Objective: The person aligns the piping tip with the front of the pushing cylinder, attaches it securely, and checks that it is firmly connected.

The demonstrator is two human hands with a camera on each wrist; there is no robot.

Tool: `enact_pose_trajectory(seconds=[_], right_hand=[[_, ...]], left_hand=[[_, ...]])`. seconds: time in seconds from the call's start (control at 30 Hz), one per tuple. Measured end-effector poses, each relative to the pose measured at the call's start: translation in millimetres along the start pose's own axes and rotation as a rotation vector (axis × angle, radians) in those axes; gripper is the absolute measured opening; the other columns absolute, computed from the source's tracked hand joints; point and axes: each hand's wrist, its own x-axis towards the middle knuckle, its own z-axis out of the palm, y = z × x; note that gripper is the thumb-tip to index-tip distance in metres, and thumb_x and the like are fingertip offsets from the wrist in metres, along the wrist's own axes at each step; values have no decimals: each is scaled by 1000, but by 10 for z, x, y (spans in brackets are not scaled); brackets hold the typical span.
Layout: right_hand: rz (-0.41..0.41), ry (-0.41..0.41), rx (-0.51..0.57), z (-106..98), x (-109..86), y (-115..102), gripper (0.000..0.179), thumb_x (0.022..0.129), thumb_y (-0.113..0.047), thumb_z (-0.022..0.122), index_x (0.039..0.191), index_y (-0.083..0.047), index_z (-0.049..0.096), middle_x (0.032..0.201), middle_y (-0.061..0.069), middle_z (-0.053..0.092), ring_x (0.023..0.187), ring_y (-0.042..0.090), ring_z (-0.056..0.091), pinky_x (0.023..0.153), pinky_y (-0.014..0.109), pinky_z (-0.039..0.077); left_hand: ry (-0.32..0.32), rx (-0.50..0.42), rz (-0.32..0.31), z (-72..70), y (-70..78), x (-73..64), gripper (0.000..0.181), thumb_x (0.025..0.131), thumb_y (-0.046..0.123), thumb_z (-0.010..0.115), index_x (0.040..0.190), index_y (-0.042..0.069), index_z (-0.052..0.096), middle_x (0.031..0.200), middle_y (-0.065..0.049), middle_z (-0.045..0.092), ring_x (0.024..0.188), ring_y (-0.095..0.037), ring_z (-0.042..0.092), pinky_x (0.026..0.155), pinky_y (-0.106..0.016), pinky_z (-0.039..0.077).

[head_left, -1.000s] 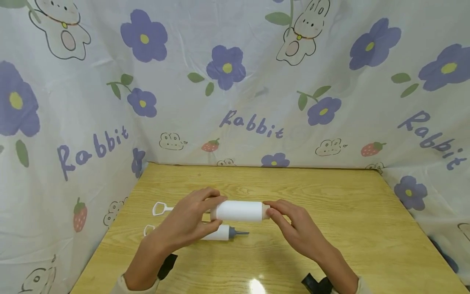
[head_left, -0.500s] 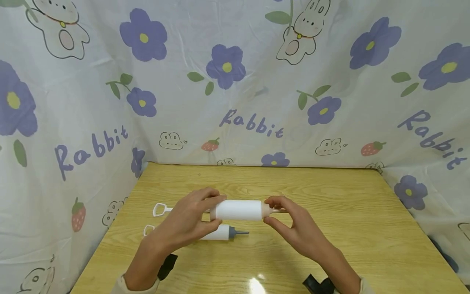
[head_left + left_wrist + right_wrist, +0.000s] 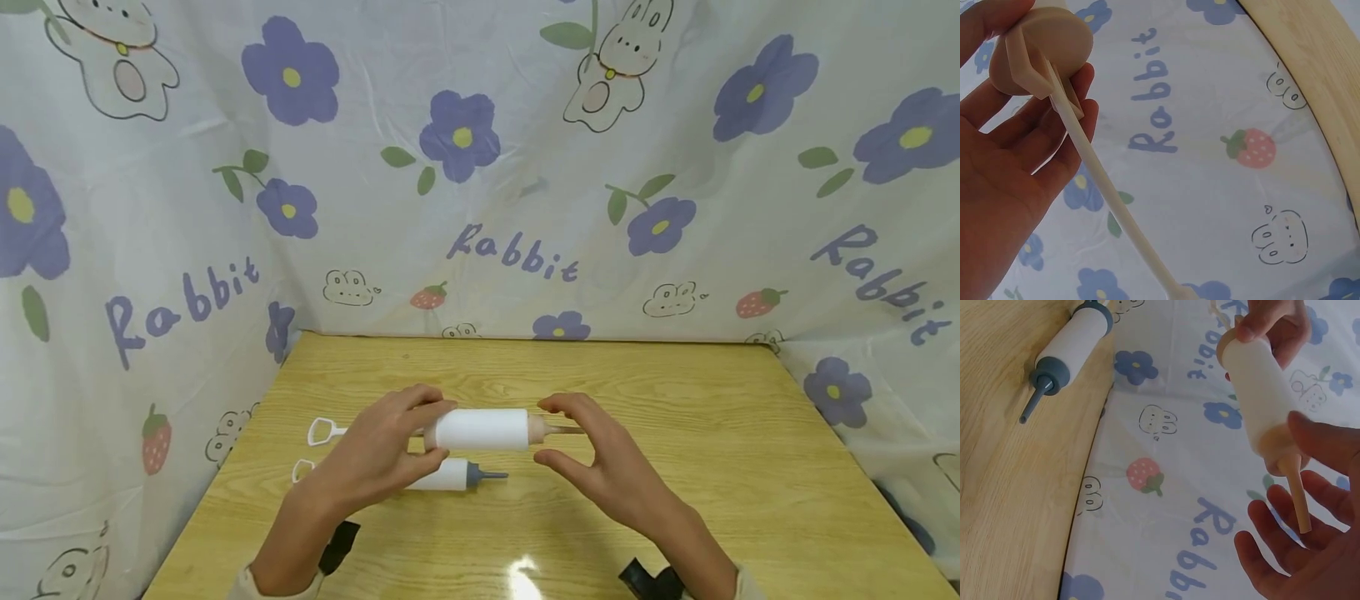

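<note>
My left hand (image 3: pixel 382 442) grips the rear end of a white plunger syringe (image 3: pixel 482 429) with beige end caps, held level above the table. A beige cap (image 3: pixel 1072 37) sits between thumb and fingers in the left wrist view, and a white plunger rod (image 3: pixel 1110 190) runs out of it. Its ring handle (image 3: pixel 322 431) shows left of the hand. My right hand (image 3: pixel 607 462) has thumb and fingers spread around the thin beige nozzle (image 3: pixel 1297 494), not closed on it. Below lies a second white syringe (image 3: pixel 446 475) with a grey nozzle, partly hidden by my left hand.
The syringes are over a wooden table (image 3: pixel 712 433). A white cloth (image 3: pixel 495 200) printed with flowers and rabbits hangs behind it and along both sides. Each wrist carries a black strap mount (image 3: pixel 651 579).
My right hand's fingers have come off the beige front cap and spread apart, baring the nozzle that they covered. The held syringe has shifted slightly left with my left hand.
</note>
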Motion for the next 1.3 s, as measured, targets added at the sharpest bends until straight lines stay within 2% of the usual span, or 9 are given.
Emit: enact_pose_trajectory(seconds=[0.17,0.37,0.47,0.6,0.8,1.07,1.2,1.3], right_hand=[[-30,-5,24,40,12,-7,44,91,-17,80,130,-23,60,131,-3,65,121,17,64,97,38,61],[12,19,10,61,1,-9,27,99,-32,71,125,-24,68,121,-9,69,110,11,68,89,34,62],[6,21,0,61,-1,-6,34,98,-35,71,129,-24,67,124,-10,69,112,11,68,89,34,62],[-29,13,4,59,5,-4,43,92,-27,79,132,-23,64,129,-7,67,117,14,67,93,36,62],[-48,26,-7,63,4,-14,37,91,-19,79,126,-20,66,123,-6,69,111,13,68,91,36,62],[-66,37,15,64,-53,27,34,94,-17,76,126,-14,67,121,-1,70,108,15,69,92,37,62],[-37,23,13,54,-70,47,35,94,-21,76,127,-15,66,123,-1,71,110,19,70,89,36,63],[-7,1,11,25,-74,57,42,95,-27,76,134,-19,64,130,-1,68,117,21,68,92,38,62]], left_hand=[[-4,-8,2,6,-7,-10,40,82,14,84,121,16,74,113,2,69,92,-10,61,74,-27,54],[2,5,14,24,-10,-13,40,81,14,84,120,15,75,110,3,69,91,-10,60,75,-28,54],[2,13,14,28,-10,-11,41,81,15,85,120,14,75,110,3,69,91,-10,61,75,-28,54],[5,13,10,22,-9,-8,41,81,14,85,120,14,75,111,2,70,91,-10,62,75,-28,55],[6,5,7,36,-6,-4,40,81,13,84,120,16,75,111,4,70,92,-10,62,75,-29,54],[39,57,31,86,57,-13,42,79,15,87,119,13,75,115,-2,71,98,-16,66,79,-34,58],[32,74,24,104,71,-6,43,79,15,88,120,11,75,116,-4,72,102,-21,68,82,-38,59],[38,102,28,118,64,15,44,78,15,89,120,9,75,117,-6,72,106,-26,68,88,-44,59]])
